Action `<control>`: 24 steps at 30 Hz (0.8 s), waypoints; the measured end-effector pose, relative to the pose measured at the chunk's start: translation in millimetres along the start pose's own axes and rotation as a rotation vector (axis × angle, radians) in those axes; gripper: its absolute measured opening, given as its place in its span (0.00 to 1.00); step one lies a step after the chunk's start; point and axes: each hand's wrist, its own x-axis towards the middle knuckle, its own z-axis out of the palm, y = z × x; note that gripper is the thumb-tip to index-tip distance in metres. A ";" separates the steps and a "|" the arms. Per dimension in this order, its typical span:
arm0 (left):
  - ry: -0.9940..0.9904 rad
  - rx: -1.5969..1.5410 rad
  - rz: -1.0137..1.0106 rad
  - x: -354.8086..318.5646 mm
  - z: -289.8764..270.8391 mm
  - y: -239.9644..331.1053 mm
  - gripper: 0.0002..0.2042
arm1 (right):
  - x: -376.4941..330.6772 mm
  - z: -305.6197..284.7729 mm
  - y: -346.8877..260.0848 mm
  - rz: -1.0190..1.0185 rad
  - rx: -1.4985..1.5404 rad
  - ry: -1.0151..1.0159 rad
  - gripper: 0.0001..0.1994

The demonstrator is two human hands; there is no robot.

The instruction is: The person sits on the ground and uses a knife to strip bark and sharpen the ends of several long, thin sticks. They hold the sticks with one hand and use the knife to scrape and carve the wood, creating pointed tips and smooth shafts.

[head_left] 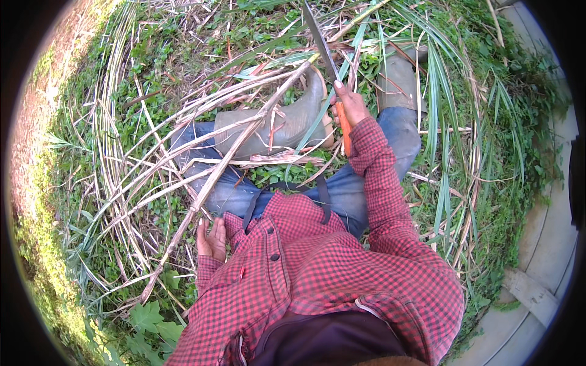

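My right hand (351, 105) is wrapped round the orange handle of a machete (321, 41), whose long dark blade points up and away, past the picture's top edge. Beside my left hip my left hand (212, 240) is open, palm upward, fingers a little apart and holding nothing. Close to it a long dry cane stalk (235, 148) slants from the grass at lower left, across my thigh and over a boot, toward the blade. Narrow dry leaves hang off the stalk and spread to the left.
I sit on weedy ground with bent legs in blue jeans (400, 137) and muddy rubber boots (278, 125). Long green leaves (444, 104) lie right of my knee. A pale board wall (537, 244) bounds the right side. Dry stalks arc along the left.
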 end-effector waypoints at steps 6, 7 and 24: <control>-0.278 -0.304 0.306 44.3 34.6 34.2 0.23 | -4.4 -9.8 16.8 -0.100 -0.568 0.100 0.32; -0.288 -0.223 0.434 36.0 51.1 45.7 0.24 | -8.3 -8.4 14.5 -0.124 -0.664 0.143 0.33; -0.319 -0.183 1.220 35.0 172.5 160.6 0.23 | 32.2 -8.9 -88.2 -0.462 -1.420 0.296 0.32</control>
